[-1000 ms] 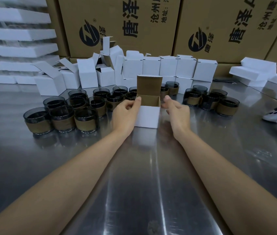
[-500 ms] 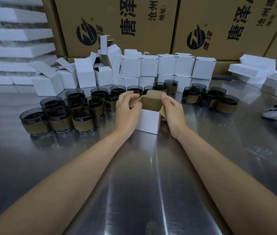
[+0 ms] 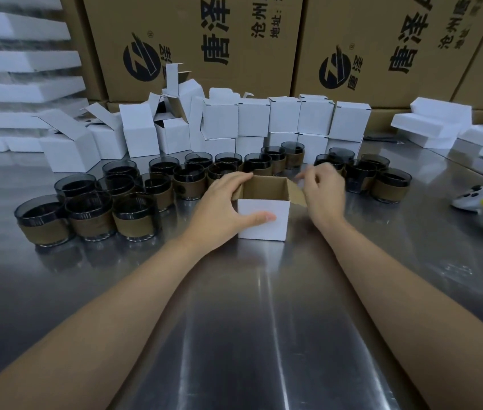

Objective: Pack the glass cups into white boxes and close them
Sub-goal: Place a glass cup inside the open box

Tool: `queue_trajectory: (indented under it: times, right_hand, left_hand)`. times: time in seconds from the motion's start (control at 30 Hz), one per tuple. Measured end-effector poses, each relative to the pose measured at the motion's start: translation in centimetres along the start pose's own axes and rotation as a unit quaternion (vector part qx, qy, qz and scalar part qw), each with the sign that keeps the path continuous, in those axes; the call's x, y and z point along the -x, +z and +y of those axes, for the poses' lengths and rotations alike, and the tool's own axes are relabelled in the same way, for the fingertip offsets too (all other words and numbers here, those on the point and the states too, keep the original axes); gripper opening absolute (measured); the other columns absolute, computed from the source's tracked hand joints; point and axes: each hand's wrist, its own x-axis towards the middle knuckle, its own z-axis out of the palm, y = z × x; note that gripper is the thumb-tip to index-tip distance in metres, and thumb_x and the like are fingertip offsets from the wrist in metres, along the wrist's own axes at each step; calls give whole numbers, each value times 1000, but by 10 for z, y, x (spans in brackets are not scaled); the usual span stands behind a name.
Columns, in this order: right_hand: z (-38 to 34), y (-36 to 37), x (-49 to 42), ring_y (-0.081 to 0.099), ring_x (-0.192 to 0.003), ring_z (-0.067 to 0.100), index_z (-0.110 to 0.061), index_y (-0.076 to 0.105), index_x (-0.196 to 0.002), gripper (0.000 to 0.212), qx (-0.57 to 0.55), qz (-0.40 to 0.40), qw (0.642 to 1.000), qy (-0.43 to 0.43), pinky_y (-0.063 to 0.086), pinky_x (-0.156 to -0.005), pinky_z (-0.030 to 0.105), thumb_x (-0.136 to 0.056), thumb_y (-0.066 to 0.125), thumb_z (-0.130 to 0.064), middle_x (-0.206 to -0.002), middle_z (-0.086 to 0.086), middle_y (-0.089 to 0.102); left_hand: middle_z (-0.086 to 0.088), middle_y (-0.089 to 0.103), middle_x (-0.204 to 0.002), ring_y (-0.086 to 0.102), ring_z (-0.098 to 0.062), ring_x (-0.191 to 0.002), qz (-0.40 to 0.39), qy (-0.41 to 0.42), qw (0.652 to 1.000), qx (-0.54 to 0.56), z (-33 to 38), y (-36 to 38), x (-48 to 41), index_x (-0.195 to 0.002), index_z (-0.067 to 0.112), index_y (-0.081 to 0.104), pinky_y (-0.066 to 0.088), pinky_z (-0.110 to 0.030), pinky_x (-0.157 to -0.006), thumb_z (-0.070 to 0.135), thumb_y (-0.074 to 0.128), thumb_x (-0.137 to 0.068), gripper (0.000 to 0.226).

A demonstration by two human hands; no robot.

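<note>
I am gripping the open white box [image 3: 275, 229] with my left hand [image 3: 222, 208] on the steel table [image 3: 249, 306], just before the glass cups [image 3: 133, 214], while my right hand [image 3: 324, 190] is curling, blurred, at its right flap [image 3: 296, 194], hold unclear.

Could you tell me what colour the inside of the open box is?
The open box is brown inside, head view.

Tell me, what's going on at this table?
A person is packing glass cups into small boxes. The left hand holds an open white box on the steel table, thumb on its front. The right hand is at the box's right flap, too blurred to tell if it grips. No cup shows inside the box. The glass cups stand behind it, before stacked closed boxes.
</note>
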Motion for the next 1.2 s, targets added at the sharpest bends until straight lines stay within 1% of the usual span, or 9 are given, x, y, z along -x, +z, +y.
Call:
queue_trajectory:
  times: [0.07,0.17,0.3,0.4,0.57,0.7,0.9,1.0,1.2]
  right_hand:
    - [12,-8,-12,51,-106,23,-7,69,-105,27,96,42,994,-34,42,-79,33,-96,45,-17,-112,8,57]
    - [30,-13,-30,45,-121,27,-8,62,-124,37,205,36,977,-42,38,-96,40,-89,49,-8,-130,10,53]
    - [37,-9,-39,37,-134,27,-7,57,-131,44,259,17,964,-59,22,-107,39,-88,51,-7,-133,13,53]
    - [38,-5,-38,41,-129,28,-10,57,-132,46,282,-9,954,-101,11,-117,38,-87,51,-3,-128,13,55]
    - [24,-2,-33,55,-105,33,-13,60,-127,38,264,-21,944,-199,32,-94,39,-89,58,-10,-115,10,65]
    - [16,4,-26,50,-113,29,-17,59,-128,50,254,-40,940,-223,32,-88,36,-80,64,-6,-116,6,65]
    - [25,2,-26,36,-129,19,-19,62,-110,21,81,-34,993,-85,36,-96,36,-91,56,-25,-140,1,40]
    - [26,2,-27,47,-108,16,-17,57,-112,22,37,-69,996,-40,41,-92,36,-93,50,-25,-138,3,38]
    - [27,4,-27,50,-104,16,-19,53,-118,27,97,-183,977,-47,43,-86,40,-92,52,-29,-136,0,39]
  left_hand:
    - [23,42,-131,38,0,-127,20,-3,1000,18,-3,2,-1,-142,28,44,29,-18,-101,56,81,-64,91]
    - [21,43,-136,37,1,-127,34,-11,999,35,-7,9,-7,-144,28,40,29,-19,-101,56,82,-63,96]
    - [19,43,-137,42,0,-124,40,-13,999,27,-13,12,-17,-142,29,41,35,-22,-101,62,81,-61,97]
    - [20,43,-136,42,1,-122,40,-12,999,28,-16,14,-21,-141,29,42,36,-21,-100,62,81,-61,95]
    - [17,41,-136,39,0,-126,33,-8,999,40,-19,15,-23,-141,26,42,34,-21,-102,59,81,-64,93]
    - [17,41,-135,39,0,-125,36,-8,999,36,-19,15,-23,-141,25,43,32,-19,-99,60,80,-63,93]
    - [18,41,-137,40,2,-124,34,-11,999,36,-18,14,-22,-142,27,41,34,-21,-100,66,74,-61,97]
    - [18,41,-138,40,2,-125,36,-9,999,37,-18,14,-21,-143,27,41,34,-21,-102,66,74,-61,96]
    - [19,41,-138,40,1,-126,37,-1,999,29,-18,13,-20,-143,30,39,37,-25,-104,63,75,-64,93]
